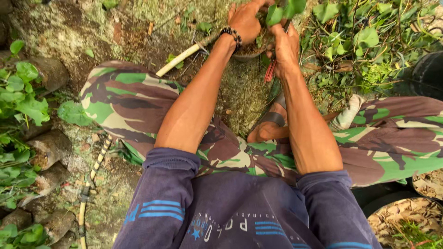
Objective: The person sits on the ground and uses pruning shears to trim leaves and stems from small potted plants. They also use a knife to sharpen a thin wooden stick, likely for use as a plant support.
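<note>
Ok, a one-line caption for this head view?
Seated in camouflage trousers, left hand steadies a small soil-filled pot while right hand grips a red-handled tool among leaves.

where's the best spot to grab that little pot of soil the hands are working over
Probably by the rim on the near side. The small pot sits on the ground under the left hand, with only its near edge and lower wall showing. The right hand and leaves crowd the right side, so coming in from the left looks easiest.
</note>
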